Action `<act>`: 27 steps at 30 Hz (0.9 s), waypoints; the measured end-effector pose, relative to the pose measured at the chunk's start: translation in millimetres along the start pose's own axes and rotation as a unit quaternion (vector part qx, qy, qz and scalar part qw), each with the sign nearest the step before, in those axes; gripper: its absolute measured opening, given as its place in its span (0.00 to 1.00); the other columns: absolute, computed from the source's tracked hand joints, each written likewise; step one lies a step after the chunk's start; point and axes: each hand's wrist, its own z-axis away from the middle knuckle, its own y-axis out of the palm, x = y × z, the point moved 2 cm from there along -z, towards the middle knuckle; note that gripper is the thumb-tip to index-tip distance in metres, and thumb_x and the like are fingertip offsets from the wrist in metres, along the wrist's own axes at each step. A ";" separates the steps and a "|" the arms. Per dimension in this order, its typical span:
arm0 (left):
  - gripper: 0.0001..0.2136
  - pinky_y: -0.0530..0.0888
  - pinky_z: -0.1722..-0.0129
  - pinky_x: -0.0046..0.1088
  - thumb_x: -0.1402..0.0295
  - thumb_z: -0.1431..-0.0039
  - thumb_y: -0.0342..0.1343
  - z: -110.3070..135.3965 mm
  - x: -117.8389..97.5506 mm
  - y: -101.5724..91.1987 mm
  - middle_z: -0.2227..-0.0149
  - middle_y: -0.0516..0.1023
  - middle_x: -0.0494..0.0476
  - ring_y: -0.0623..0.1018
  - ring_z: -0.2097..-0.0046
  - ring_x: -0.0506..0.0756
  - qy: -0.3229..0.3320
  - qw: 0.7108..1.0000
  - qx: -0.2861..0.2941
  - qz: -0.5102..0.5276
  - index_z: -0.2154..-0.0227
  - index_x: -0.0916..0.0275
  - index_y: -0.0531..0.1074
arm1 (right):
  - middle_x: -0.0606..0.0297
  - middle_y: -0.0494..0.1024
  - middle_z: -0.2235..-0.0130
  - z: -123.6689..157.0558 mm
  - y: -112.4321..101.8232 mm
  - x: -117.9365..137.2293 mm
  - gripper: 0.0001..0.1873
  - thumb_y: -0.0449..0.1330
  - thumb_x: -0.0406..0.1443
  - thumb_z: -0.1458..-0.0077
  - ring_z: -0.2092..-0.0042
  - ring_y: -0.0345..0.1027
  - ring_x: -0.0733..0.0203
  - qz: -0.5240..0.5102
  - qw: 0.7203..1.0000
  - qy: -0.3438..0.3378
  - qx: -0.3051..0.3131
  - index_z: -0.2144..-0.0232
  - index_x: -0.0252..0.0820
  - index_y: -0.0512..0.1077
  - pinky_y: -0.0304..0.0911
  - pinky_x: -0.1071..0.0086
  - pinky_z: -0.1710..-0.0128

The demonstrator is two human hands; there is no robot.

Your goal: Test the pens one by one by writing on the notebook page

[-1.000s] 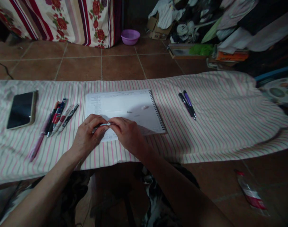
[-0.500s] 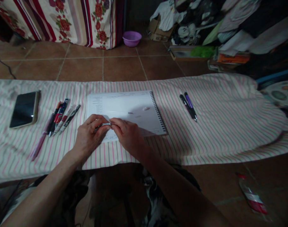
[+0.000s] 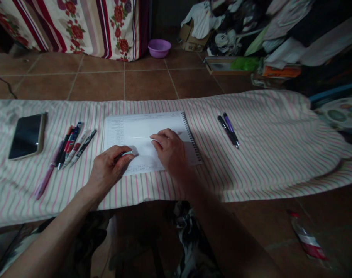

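A spiral notebook (image 3: 141,129) lies open on the striped cloth of a long board (image 3: 265,146). My left hand (image 3: 108,168) rests at the notebook's near left corner, fingers pinched round a small pale pen part (image 3: 129,154). My right hand (image 3: 171,148) lies over the middle of the page, fingers curled at the tip of a thin pen refill (image 3: 139,137) lying on the paper. What the right fingers hold, if anything, is hidden.
Several pens (image 3: 73,144) and a pink pen (image 3: 47,177) lie left of the notebook, a phone (image 3: 27,135) further left. Two pens (image 3: 229,129) lie to the right. Beyond the board: tiled floor, purple bowl (image 3: 159,47), piled clutter. A bottle (image 3: 307,239) lies on the floor.
My right hand has left my left hand and moved up and right onto the page, to the refill. My left hand stays put with the small part.
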 end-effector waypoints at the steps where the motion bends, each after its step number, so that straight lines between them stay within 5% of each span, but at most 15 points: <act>1: 0.10 0.73 0.62 0.30 0.60 0.43 0.51 0.1 -0.3 -0.5 0.66 0.78 0.53 0.77 0.64 0.54 0.000 1.000 0.001 0.001 0.65 0.58 0.72 | 0.60 0.72 0.63 -1.4 -1.0 -3.5 0.09 0.56 0.32 0.46 0.60 0.64 0.58 0.016 1.000 0.006 0.003 0.64 0.43 0.75 0.61 0.65 0.59; 20: 0.10 0.72 0.65 0.29 0.61 0.43 0.50 -0.1 2.3 -9.5 0.68 0.78 0.53 0.77 0.66 0.53 0.000 1.000 0.002 -0.005 0.67 0.60 0.72 | 0.59 0.74 0.68 -11.2 3.0 0.9 0.06 0.54 0.33 0.44 0.62 0.60 0.54 0.093 0.995 -0.024 0.023 0.70 0.41 0.71 0.56 0.63 0.61; 27: 0.10 0.72 0.65 0.29 0.60 0.43 0.50 -0.5 5.4 -8.6 0.68 0.78 0.52 0.77 0.66 0.53 0.005 1.000 -0.007 -0.008 0.67 0.58 0.72 | 0.66 0.76 0.70 -11.7 -1.5 8.8 0.10 0.55 0.30 0.48 0.65 0.65 0.59 -0.034 0.999 0.016 -0.005 0.63 0.45 0.72 0.59 0.68 0.62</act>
